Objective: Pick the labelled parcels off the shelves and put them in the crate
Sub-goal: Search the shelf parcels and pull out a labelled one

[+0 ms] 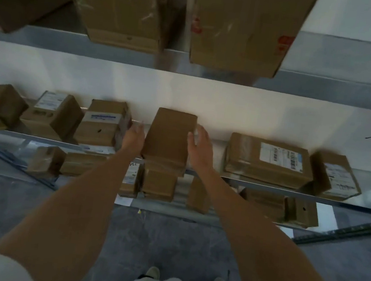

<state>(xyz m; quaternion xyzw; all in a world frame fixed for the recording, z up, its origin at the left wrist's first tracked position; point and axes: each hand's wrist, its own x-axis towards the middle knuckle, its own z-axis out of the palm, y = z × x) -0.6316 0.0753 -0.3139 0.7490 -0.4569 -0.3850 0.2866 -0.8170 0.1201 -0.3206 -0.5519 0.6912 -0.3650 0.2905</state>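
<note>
From the head view, both bare arms reach forward to the middle shelf (267, 186), a thin grey metal ledge with a pale wall behind it. The left hand (134, 138) and the right hand (200, 147) flank a plain brown cardboard parcel (168, 136) whose near end juts over the shelf's front edge. The fingers (198, 133) of the right hand are spread and straight, just beside the parcel's right side; whether they touch it cannot be told. The left hand's fingers are blurred, loosely extended at the parcel's left side, gripping nothing that shows. No label shows on this parcel's upper face.

Left of the left fingers, very close, stands a taped box with a white label strip (103, 123), leaving only a narrow gap for that hand. Further left sits another labelled box (53, 111). Right of the right fingers there is open shelf, then a flat, wide parcel with barcode label (267, 160) wrapped in glossy tape, and a tilted labelled box (335, 176) at the far end.

Above the fingers, the upper shelf (324, 87) carries large cartons (243, 26) overhanging its edge. Below the fingers, small boxes (159, 184) crowd the lower shelf. The floor (168, 242) is dark grey and mottled.
</note>
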